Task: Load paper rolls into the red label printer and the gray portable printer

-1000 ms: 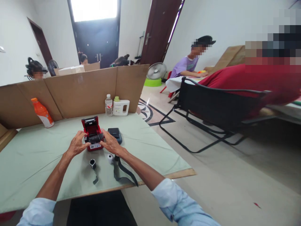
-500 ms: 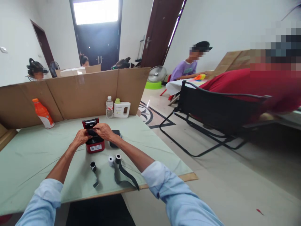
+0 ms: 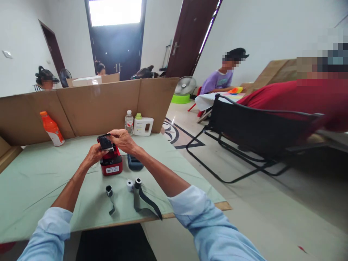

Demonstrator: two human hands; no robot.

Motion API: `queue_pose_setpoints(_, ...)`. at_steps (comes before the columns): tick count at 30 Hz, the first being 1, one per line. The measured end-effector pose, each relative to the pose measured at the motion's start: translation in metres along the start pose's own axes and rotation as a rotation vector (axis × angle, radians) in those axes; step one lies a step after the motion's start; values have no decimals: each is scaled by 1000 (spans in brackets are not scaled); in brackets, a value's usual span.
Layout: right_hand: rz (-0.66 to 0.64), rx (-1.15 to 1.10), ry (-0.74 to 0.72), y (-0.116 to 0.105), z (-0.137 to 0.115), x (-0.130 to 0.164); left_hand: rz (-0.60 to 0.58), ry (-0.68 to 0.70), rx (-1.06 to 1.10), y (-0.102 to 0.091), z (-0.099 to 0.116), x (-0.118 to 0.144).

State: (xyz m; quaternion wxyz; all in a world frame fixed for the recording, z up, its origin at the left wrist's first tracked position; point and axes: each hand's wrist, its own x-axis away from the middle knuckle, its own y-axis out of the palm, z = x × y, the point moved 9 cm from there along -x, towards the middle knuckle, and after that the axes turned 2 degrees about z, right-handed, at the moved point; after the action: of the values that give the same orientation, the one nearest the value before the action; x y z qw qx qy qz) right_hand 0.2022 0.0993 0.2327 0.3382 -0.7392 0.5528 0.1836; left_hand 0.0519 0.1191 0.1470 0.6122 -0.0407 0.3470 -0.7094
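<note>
My left hand [image 3: 95, 153] and my right hand [image 3: 123, 140] both grip a small black rectangular part [image 3: 106, 143], tilted up, with a paler lower edge. I cannot make out its exact kind. Right below it sits a red-and-black desktop machine [image 3: 112, 168], perhaps a label printer, with a white label on its front and its inside partly hidden by my hands. Beside it, under my right forearm, lies a dark blue device [image 3: 135, 163]. Nearer to me stand a white roll [image 3: 129, 185], a black roll [image 3: 138, 183] with a long loose strip, and a smaller roll [image 3: 109, 190] trailing a short strip.
A cardboard screen [image 3: 98, 108] borders the pale green table [image 3: 49, 181] at the back. Before it stand an orange bottle [image 3: 52, 128], a water bottle [image 3: 129, 122] and a white jug [image 3: 143, 127]. A black folding chair [image 3: 250, 134] holds a person in red at right.
Both hands have lifted the black part up from the machine, and its flat face now shows. The red interior of the machine has come into view. The camera view has shifted slightly.
</note>
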Motion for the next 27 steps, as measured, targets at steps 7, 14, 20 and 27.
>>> queue_pose_setpoints(7, 9, -74, -10, -7, -29, 36, 34, -85, 141, -33, 13, 33)
queue_pose_setpoints(14, -39, -76, 27, 13, -31, 61, 27, -203, 88, -46, 7, 71)
queue_pose_setpoints(20, -65, -87, 63, 23, -32, 69, 18, -263, 81, -48, -4, 89)
queue_pose_setpoints(27, -66, -39, 194, 29, -13, 72, -75, -335, 103, -34, -18, 104)
